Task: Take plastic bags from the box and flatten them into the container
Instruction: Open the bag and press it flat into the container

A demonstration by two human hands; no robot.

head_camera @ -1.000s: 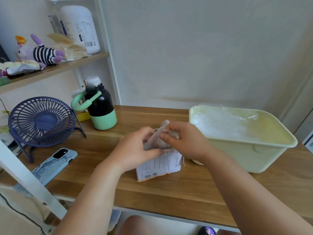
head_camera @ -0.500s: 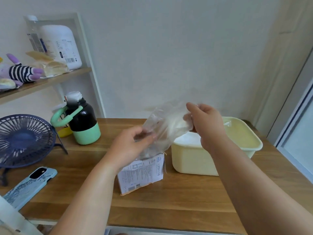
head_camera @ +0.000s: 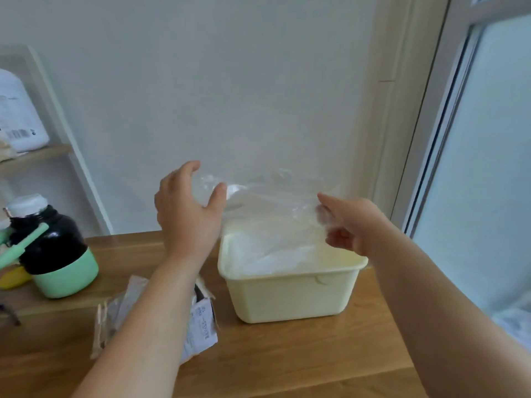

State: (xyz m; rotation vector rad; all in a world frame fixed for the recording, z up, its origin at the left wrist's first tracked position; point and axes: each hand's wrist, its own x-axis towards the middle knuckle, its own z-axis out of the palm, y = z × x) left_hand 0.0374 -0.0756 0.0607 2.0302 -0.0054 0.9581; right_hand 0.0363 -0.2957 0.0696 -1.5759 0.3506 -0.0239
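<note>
We log one clear plastic bag spread in the air just above the container, right hand fingers pinching one edge, left hand at the other with grip we cannot tell; flattened bags already lie inside, the box beside it likely holds more.

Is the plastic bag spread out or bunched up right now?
Spread out: the clear plastic bag stretches as a sheet between the left hand and right hand, above the cream container.
</note>
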